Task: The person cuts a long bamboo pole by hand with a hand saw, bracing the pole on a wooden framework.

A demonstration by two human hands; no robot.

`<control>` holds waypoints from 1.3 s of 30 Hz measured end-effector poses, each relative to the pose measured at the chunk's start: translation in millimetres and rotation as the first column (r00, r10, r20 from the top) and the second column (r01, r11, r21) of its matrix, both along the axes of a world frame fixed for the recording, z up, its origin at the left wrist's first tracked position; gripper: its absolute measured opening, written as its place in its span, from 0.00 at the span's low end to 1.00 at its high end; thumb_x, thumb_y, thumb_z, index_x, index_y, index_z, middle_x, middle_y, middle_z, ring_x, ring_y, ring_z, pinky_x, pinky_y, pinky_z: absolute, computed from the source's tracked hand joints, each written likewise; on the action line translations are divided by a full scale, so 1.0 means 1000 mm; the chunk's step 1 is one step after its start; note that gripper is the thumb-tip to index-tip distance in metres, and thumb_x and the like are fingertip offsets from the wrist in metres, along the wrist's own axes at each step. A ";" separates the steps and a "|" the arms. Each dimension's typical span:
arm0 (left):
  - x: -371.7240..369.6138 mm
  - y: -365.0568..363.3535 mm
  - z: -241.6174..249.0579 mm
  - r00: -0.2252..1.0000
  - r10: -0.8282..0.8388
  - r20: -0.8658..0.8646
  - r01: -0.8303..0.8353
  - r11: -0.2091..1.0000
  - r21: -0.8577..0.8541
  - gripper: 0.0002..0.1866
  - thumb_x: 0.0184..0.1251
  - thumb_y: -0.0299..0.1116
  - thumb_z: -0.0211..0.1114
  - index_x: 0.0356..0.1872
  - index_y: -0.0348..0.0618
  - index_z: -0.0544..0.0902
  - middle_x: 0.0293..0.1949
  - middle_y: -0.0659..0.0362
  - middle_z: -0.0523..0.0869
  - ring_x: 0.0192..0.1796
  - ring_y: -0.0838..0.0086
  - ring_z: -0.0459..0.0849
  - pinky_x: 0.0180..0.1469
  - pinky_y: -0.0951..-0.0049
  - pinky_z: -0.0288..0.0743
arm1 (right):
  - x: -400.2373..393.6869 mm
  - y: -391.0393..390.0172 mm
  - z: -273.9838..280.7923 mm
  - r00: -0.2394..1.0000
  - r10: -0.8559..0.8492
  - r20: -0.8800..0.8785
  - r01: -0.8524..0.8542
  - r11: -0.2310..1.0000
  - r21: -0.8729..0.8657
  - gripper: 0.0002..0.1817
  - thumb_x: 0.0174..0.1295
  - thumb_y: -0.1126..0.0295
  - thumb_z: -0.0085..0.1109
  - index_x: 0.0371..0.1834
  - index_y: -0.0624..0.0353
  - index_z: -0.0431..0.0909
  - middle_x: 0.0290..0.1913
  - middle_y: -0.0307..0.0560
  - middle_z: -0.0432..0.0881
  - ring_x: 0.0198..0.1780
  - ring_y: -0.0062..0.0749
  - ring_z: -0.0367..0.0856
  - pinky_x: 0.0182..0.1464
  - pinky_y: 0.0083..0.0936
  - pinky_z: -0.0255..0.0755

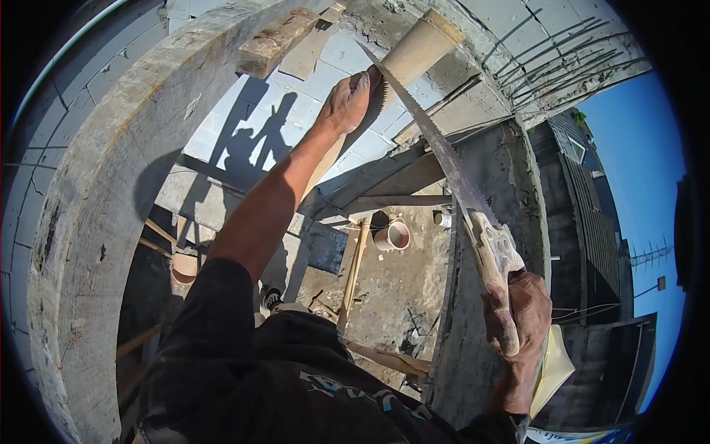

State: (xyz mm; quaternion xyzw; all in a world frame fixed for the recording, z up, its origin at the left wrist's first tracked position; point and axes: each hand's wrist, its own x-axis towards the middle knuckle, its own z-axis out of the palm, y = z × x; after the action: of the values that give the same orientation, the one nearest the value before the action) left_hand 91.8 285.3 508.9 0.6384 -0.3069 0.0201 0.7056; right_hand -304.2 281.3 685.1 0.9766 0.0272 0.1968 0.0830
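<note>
My right hand (531, 311) is wrapped around the worn wooden handle of a handsaw (441, 148). Its long toothed blade slants up and to the left, and its tip reaches past my left hand. A pale wooden board (420, 50) runs up to the right, with my left hand (347, 105) closed on its edge. In this view the blade crosses over the board just right of my left fingers. A jagged dark shadow of the saw teeth falls on the board.
A broad weathered plank (96, 177) curves along the left side, with a wood block (275, 46) near its top. Far below are a bucket (396, 235) and a wooden pole (356, 270). Rebar rods (566, 70) stick out at upper right, above a concrete ledge (488, 296).
</note>
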 end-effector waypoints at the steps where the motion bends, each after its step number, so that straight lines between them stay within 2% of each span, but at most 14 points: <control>1: 0.000 -0.004 0.000 1.000 0.023 -0.003 -0.023 1.000 -0.005 0.29 0.78 0.53 0.44 0.50 0.34 0.81 0.47 0.37 0.85 0.50 0.40 0.82 0.52 0.53 0.75 | 0.001 0.001 0.003 1.000 -0.012 -0.023 0.012 1.000 -0.007 0.15 0.50 0.76 0.73 0.37 0.55 0.74 0.29 0.46 0.78 0.31 0.47 0.78 0.33 0.38 0.73; 6: 0.016 -0.035 -0.026 0.989 0.142 0.046 -0.145 0.984 0.100 0.29 0.78 0.53 0.44 0.54 0.34 0.79 0.48 0.35 0.83 0.51 0.40 0.82 0.55 0.51 0.75 | 0.016 0.007 0.012 0.999 -0.007 -0.048 0.006 1.000 -0.026 0.15 0.50 0.79 0.72 0.36 0.56 0.75 0.29 0.45 0.77 0.31 0.45 0.79 0.34 0.36 0.74; 8: 0.002 0.003 0.009 0.997 -0.082 -0.001 0.081 0.986 0.147 0.30 0.78 0.54 0.44 0.58 0.36 0.78 0.52 0.34 0.82 0.54 0.40 0.80 0.58 0.51 0.74 | 0.031 0.008 0.013 0.998 -0.012 -0.058 0.013 1.000 0.023 0.15 0.51 0.80 0.72 0.37 0.56 0.75 0.29 0.45 0.78 0.31 0.43 0.79 0.34 0.34 0.75; 10: -0.003 0.014 0.018 0.986 -0.167 0.023 0.160 0.968 0.196 0.31 0.78 0.56 0.43 0.60 0.37 0.77 0.53 0.35 0.82 0.55 0.42 0.80 0.60 0.53 0.73 | 0.054 0.013 0.011 0.999 -0.026 -0.041 0.029 0.996 0.080 0.14 0.51 0.81 0.71 0.37 0.57 0.76 0.29 0.45 0.78 0.31 0.41 0.80 0.35 0.31 0.75; 14: 0.017 -0.015 -0.011 0.976 -0.049 0.213 -0.012 0.962 0.272 0.37 0.77 0.64 0.42 0.62 0.38 0.76 0.53 0.41 0.84 0.53 0.49 0.81 0.61 0.59 0.72 | 0.054 0.008 0.014 0.999 -0.029 -0.035 0.034 0.987 0.155 0.15 0.54 0.82 0.70 0.43 0.59 0.78 0.33 0.46 0.80 0.32 0.36 0.79 0.37 0.29 0.74; 16: 0.004 -0.006 -0.001 0.993 -0.093 0.070 0.086 0.992 0.095 0.38 0.78 0.63 0.42 0.65 0.35 0.74 0.58 0.42 0.81 0.59 0.54 0.78 0.66 0.61 0.68 | 0.050 0.002 0.009 0.999 -0.016 -0.040 0.021 0.991 0.131 0.16 0.54 0.82 0.70 0.46 0.61 0.79 0.35 0.46 0.80 0.32 0.35 0.80 0.37 0.29 0.74; 18: -0.004 0.005 0.009 0.914 -0.369 -0.171 0.316 0.909 -0.270 0.38 0.79 0.61 0.42 0.69 0.33 0.70 0.65 0.42 0.76 0.68 0.59 0.72 0.72 0.62 0.61 | 0.046 -0.010 0.002 0.999 0.000 -0.033 0.003 0.996 0.092 0.17 0.55 0.81 0.70 0.47 0.61 0.78 0.36 0.47 0.81 0.31 0.37 0.81 0.37 0.29 0.75; 21: 0.025 0.009 -0.008 0.500 -0.839 -0.214 0.618 0.519 -0.591 0.43 0.75 0.68 0.45 0.71 0.36 0.68 0.66 0.49 0.77 0.69 0.65 0.72 0.74 0.64 0.59 | 0.042 -0.018 -0.007 0.998 -0.060 0.024 0.056 0.988 0.144 0.16 0.56 0.79 0.70 0.47 0.62 0.77 0.36 0.48 0.81 0.31 0.39 0.81 0.37 0.29 0.76; 25: 0.029 0.020 -0.057 0.553 -0.780 -0.293 0.694 0.626 -0.355 0.43 0.73 0.68 0.49 0.65 0.33 0.74 0.59 0.54 0.81 0.61 0.72 0.76 0.69 0.69 0.64 | 0.038 -0.020 -0.013 0.984 -0.152 0.098 0.135 0.978 0.158 0.15 0.58 0.74 0.70 0.46 0.62 0.78 0.36 0.48 0.82 0.32 0.36 0.82 0.37 0.29 0.76; 26: 0.039 0.024 -0.078 0.562 -0.785 -0.260 0.777 0.609 -0.159 0.38 0.70 0.64 0.60 0.62 0.34 0.76 0.50 0.59 0.82 0.52 0.77 0.78 0.60 0.72 0.70 | 0.036 -0.021 -0.014 0.977 -0.186 0.108 0.167 0.973 0.161 0.14 0.60 0.73 0.69 0.47 0.62 0.78 0.36 0.48 0.83 0.32 0.36 0.83 0.37 0.31 0.76; 29: 0.014 0.035 -0.087 0.727 -0.657 -0.198 0.652 0.752 -0.098 0.41 0.59 0.61 0.72 0.60 0.34 0.77 0.45 0.59 0.84 0.47 0.76 0.80 0.53 0.73 0.74 | 0.037 -0.015 -0.009 0.982 -0.150 0.118 0.153 0.988 -0.018 0.15 0.60 0.71 0.69 0.48 0.63 0.78 0.36 0.48 0.83 0.32 0.36 0.83 0.37 0.32 0.76; 30: 0.007 0.044 -0.074 0.731 -0.633 -0.254 0.631 0.769 -0.099 0.37 0.58 0.52 0.75 0.61 0.34 0.77 0.46 0.58 0.85 0.49 0.75 0.81 0.56 0.73 0.74 | 0.033 -0.012 -0.011 0.969 -0.211 0.127 0.210 0.977 0.022 0.17 0.58 0.71 0.71 0.48 0.64 0.78 0.36 0.49 0.83 0.31 0.37 0.83 0.37 0.32 0.76; 34: 0.013 0.031 -0.090 0.705 -0.688 -0.172 0.648 0.723 -0.239 0.31 0.59 0.41 0.68 0.62 0.34 0.77 0.50 0.57 0.86 0.52 0.76 0.81 0.59 0.75 0.73 | 0.034 0.004 -0.018 0.991 -0.131 0.028 0.125 0.978 0.168 0.14 0.58 0.75 0.68 0.44 0.63 0.76 0.37 0.52 0.82 0.31 0.40 0.82 0.35 0.31 0.75; 39: 0.009 0.027 -0.091 0.747 -0.647 -0.151 0.617 0.760 -0.202 0.26 0.62 0.40 0.64 0.58 0.34 0.80 0.48 0.57 0.87 0.52 0.77 0.81 0.59 0.75 0.73 | 0.047 0.013 -0.043 0.997 0.023 -0.075 -0.017 0.997 0.078 0.11 0.55 0.78 0.69 0.40 0.60 0.77 0.32 0.48 0.78 0.31 0.41 0.80 0.35 0.31 0.74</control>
State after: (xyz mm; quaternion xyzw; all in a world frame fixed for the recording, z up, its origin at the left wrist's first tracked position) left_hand 101.2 312.4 417.7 0.4441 -0.4262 -0.2670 0.7415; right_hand -257.6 294.8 642.0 0.9855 0.0324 0.1614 0.0420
